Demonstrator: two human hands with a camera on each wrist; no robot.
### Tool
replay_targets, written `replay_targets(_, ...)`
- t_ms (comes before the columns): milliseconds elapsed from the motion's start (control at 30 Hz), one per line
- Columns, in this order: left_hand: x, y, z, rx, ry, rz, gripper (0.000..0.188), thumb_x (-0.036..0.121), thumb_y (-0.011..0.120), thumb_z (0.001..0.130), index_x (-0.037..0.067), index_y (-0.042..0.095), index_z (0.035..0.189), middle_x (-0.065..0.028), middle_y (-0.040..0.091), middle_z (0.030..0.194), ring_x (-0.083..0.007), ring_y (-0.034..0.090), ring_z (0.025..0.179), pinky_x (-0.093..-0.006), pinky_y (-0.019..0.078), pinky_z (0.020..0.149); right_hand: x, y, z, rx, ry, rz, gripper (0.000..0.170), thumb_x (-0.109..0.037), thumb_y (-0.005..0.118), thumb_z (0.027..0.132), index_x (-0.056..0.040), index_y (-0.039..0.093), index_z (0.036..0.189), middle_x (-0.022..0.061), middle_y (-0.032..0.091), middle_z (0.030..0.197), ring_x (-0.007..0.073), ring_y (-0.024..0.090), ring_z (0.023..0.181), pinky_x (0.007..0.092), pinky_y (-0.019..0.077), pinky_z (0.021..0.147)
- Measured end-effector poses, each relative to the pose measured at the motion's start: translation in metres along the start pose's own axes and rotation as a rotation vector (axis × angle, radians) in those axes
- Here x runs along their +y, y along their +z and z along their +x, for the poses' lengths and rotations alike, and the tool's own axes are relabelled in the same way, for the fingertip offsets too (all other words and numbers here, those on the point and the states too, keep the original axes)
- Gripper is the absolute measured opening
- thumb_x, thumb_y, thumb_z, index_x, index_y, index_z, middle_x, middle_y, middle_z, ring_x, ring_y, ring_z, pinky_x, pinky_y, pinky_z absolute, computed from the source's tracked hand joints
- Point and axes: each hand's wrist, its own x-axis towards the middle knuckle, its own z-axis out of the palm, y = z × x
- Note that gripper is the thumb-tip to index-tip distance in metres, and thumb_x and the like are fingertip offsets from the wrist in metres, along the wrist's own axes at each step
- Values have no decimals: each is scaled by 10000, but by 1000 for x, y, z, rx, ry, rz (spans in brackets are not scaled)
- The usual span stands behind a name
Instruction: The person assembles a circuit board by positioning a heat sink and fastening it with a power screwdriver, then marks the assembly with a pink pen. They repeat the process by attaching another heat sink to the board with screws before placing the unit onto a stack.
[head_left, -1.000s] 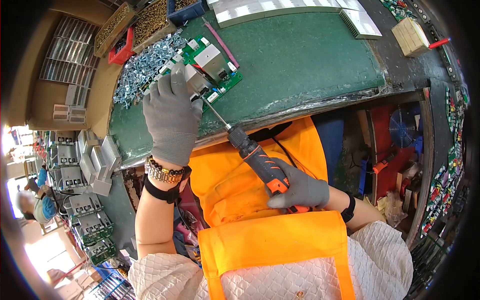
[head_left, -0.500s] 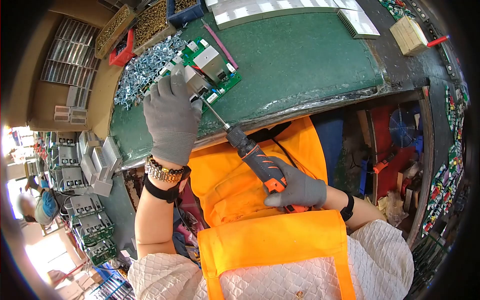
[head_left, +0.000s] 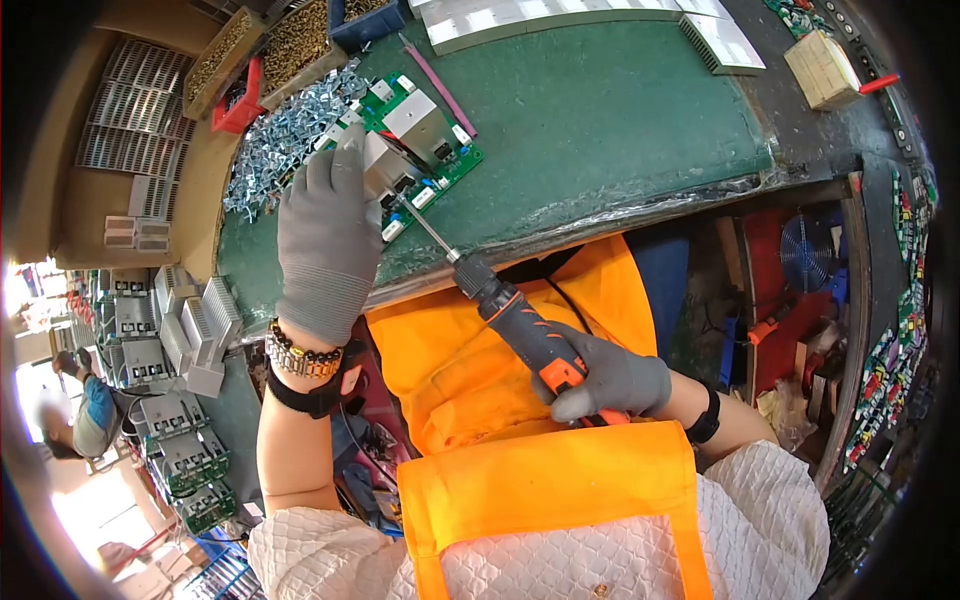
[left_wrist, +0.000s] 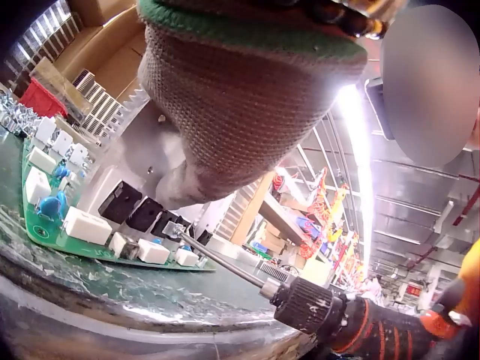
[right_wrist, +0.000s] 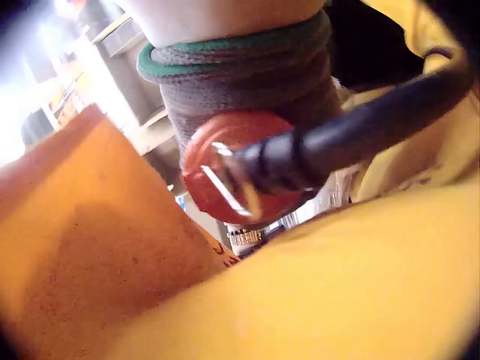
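My gloved right hand (head_left: pixel 615 378) grips a black-and-orange power screwdriver (head_left: pixel 525 340) near the lap. Its long bit slants up to the near side of a green circuit board (head_left: pixel 462 165) on the bench. In the left wrist view the bit's tip meets a small shiny piece at a row of black components (left_wrist: pixel 120 201) on a metal heat sink (left_wrist: pixel 146 161). My gloved left hand (head_left: pixel 325 235) holds that heat sink from the left, a fingertip beside the black components. A second heat sink (head_left: pixel 415 118) stands farther back on the board. In the right wrist view a cable (right_wrist: pixel 322 154) leaves the screwdriver's red end (right_wrist: pixel 232 180).
A pile of metal clips (head_left: pixel 290 135) lies left of the board. Behind stand trays of brass-coloured screws (head_left: pixel 295 55), a red bin (head_left: pixel 238 105) and a blue bin (head_left: pixel 365 25). A pink stick (head_left: pixel 437 85) lies behind the board. Silver heat sinks (head_left: pixel 540 22) line the back.
My left hand has shifted slightly left, uncovering more of the heat sink and the black components. The screwdriver stays almost in place, its tip at the board. A person in the background has moved.
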Motion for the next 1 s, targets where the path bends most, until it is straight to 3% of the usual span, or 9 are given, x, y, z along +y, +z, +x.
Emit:
replay_targets(100,-1,0,1,2,0,11,666,14,666,748,51,415,1364,-148,563,1077,-336,566,984,-435,491,839,-2,-1,1,-82,39,60,812,-34,757,674,-78,333,1366,-3,535,804,86,533,664,242,467,583)
replay_targets(167,-2,1,0,-12,-1,11,665,19,668,750,52,416,1364,-149,564,1078,-336,566,985,-432,490,842,1,1,0,-18,10,-80,924,-163,819,686,-39,295,1437,40,546,955,112,567,813,270,503,737)
replay_targets(267,-2,4,1,9,33,48,628,62,666,761,45,437,1345,-135,557,1061,-313,580,975,-418,493,829,6,3,4,92,7,-242,934,-229,831,691,-29,308,1438,56,557,1020,127,564,900,278,487,822)
replay_targets(367,-3,4,-1,19,21,46,650,33,675,746,51,426,1347,-151,564,1079,-339,567,997,-435,487,854,4,4,6,93,-25,-329,892,-114,784,739,-27,251,1449,-1,570,909,74,551,792,249,468,733)
replay_targets(667,-4,8,1,85,60,108,604,78,677,751,44,456,1312,-131,561,1027,-302,589,945,-419,492,812,6,9,5,63,5,-92,839,-56,738,732,-70,286,1439,-3,557,860,65,528,712,237,443,630)
replay_targets(733,-2,5,2,58,54,143,575,83,657,763,44,466,1304,-130,565,1011,-305,588,930,-419,484,799,4,11,3,61,-4,-85,812,-89,757,734,-47,319,1416,-5,557,877,66,531,746,238,455,673)
replay_targets(767,1,2,2,0,-9,109,619,90,654,755,41,441,1335,-138,563,1066,-329,565,982,-435,460,870,4,11,3,61,-2,-64,788,-121,776,736,-24,352,1393,-8,556,894,67,534,780,238,468,715)
replay_targets(900,-1,6,1,4,-7,54,662,77,657,736,34,432,1357,-147,546,1038,-336,556,984,-443,454,883,11,6,5,47,-44,-132,690,-89,755,736,-40,388,1318,-9,552,862,65,527,741,234,460,672)
replay_targets(1000,-5,-7,2,-15,43,-46,682,72,657,731,27,418,1368,-150,546,1061,-348,548,986,-450,452,881,2,10,0,59,-1,-126,713,-94,764,725,-35,381,1323,-6,555,861,68,530,742,237,460,670)
